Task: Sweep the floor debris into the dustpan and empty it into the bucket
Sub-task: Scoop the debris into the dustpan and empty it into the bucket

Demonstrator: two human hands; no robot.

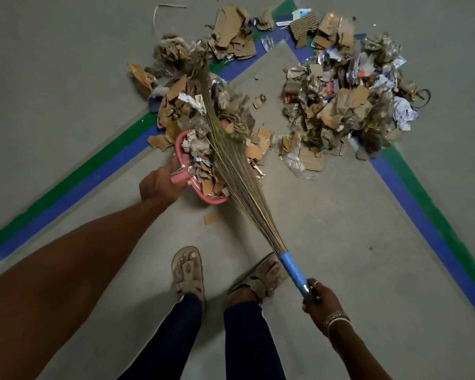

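My left hand [159, 185] grips the handle of a pink dustpan [180, 145] that is heaped with torn cardboard and crumpled paper. My right hand [320, 300] is closed on the blue-wrapped handle of a grass broom [239, 174], whose long bristles lie across the loaded pan and reach into the debris behind it. A large pile of cardboard scraps, paper and plastic wrappers [346, 105] lies on the grey floor to the right. More cardboard [231, 31] is spread at the top centre. No bucket is in view.
Green and blue tape lines [88, 176] form a corner on the concrete floor, passing under the debris. My two sandalled feet [188, 272] stand just behind the dustpan. A single cardboard scrap [211, 218] lies near the pan. A white strap [162, 12] lies far left.
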